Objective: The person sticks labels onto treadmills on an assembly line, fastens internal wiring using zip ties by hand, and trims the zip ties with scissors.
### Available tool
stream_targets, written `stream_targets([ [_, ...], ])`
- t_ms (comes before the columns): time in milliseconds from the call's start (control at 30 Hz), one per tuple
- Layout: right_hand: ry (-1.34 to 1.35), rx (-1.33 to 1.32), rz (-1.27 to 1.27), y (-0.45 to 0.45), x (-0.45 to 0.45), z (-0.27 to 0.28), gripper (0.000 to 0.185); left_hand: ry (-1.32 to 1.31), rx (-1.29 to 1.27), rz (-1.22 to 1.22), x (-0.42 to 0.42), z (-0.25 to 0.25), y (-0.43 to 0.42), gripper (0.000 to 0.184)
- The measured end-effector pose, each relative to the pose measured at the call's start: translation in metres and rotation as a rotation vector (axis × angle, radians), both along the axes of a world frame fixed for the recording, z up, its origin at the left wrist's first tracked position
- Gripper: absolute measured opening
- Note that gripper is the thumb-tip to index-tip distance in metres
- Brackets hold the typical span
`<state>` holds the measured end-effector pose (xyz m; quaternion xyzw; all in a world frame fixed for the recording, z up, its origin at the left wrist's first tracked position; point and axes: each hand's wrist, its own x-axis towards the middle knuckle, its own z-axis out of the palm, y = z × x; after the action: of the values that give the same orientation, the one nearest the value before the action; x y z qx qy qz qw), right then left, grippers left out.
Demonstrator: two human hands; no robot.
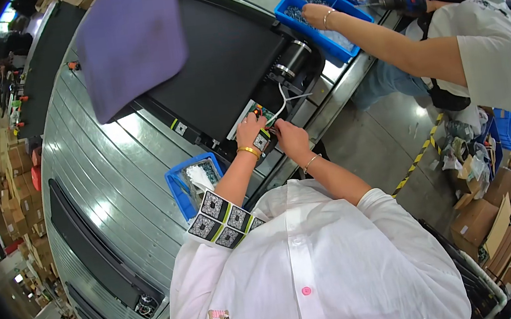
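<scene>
My left hand (250, 132) rests at a small circuit board (257, 114) on the end of a black treadmill-like frame, its fingers bent over the board's edge. Close beside it, my right hand (292, 139) pinches something too small to make out near the wires. A white cable (283, 101) runs from the board toward a cylindrical motor (293, 59). The wide black belt (216, 55) stretches away behind the board. A label with a square code (261, 140) lies at my left wrist, and a sheet of similar labels (224, 218) hangs on my left forearm.
A blurred purple sheet (130, 43) covers the belt's far left part. A co-worker's hand (316, 16) reaches into a blue parts bin (345, 56) at the upper right. Another blue bin (177, 189) sits left of my forearm. Long black panels (95, 239) lie on the metal table (119, 177).
</scene>
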<state>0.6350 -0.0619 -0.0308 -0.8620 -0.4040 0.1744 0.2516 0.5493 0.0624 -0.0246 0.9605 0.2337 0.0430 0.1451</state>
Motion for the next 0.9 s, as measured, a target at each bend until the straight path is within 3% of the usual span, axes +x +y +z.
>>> stream_targets([
  [167, 0.033, -0.093, 0.005, 0.011, 0.012, 0.02, 0.036, -0.015, 0.004, 0.024, 0.001, -0.004, -0.001, 0.024],
  [267, 0.371, -0.147, 0.016, 0.03, 0.031, 0.014, 0.033, 0.009, 0.003, 0.037, -0.001, -0.007, -0.003, 0.026],
  [300, 0.368, -0.148, 0.022, 0.038, 0.038, 0.016, 0.033, 0.02, 0.009, 0.033, 0.0, -0.007, -0.002, 0.027],
  [400, 0.859, -0.513, 0.079, 0.064, 0.058, 0.024, 0.029, -0.006, 0.02, 0.049, 0.0, -0.006, -0.003, 0.027],
  [467, 0.941, -0.563, 0.087, 0.071, 0.066, 0.015, 0.027, -0.009, 0.027, 0.058, -0.004, 0.0, -0.005, 0.028],
  [533, 1.103, -0.666, 0.101, 0.074, 0.068, 0.008, 0.024, -0.243, -0.307, 0.222, -0.012, 0.01, -0.008, 0.023],
  [567, 1.109, -0.669, 0.112, 0.074, 0.069, 0.006, 0.024, -0.362, -0.473, 0.304, -0.015, 0.014, -0.008, 0.02],
  [733, 1.287, -0.534, 0.011, 0.063, 0.067, 0.007, 0.027, -0.406, -0.46, 0.218, -0.017, -0.001, 0.008, 0.014],
  [900, 1.362, -0.413, -0.111, 0.055, 0.06, 0.0, 0.028, -0.017, -0.394, 0.163, 0.001, 0.009, 0.011, 0.013],
])
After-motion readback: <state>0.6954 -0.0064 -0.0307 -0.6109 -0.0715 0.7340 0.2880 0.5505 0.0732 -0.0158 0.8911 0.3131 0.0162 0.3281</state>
